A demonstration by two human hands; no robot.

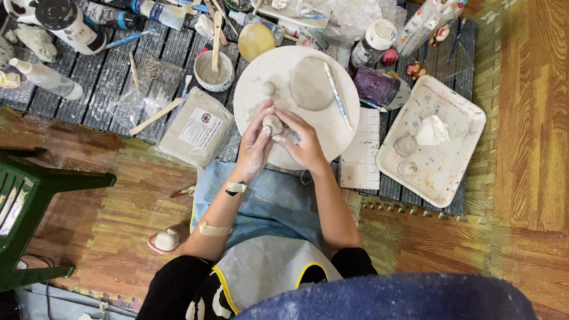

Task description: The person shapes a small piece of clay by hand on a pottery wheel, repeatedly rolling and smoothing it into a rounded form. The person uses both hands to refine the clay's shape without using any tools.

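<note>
A person seated on the floor in a grey, yellow-trimmed apron point(269, 269) works clay over a round white board point(296, 106). The left hand point(256, 145) and the right hand point(305, 142) are both closed around a small lump of grey clay point(272, 123), which sits at the near edge of the board, fingers wrapped on either side of it. Strips of tape cross the left forearm. Just beyond the hands lies a small clay ball point(269, 88), and to its right a flattened clay disc point(310, 83) with a slim modelling tool point(335, 90) beside it. A bag of clay point(192, 128) lies left of the board; a paint-flecked white tray point(435, 139) sits to the right. Farther left, a small bowl point(214, 71) holds a wooden stick.
</note>
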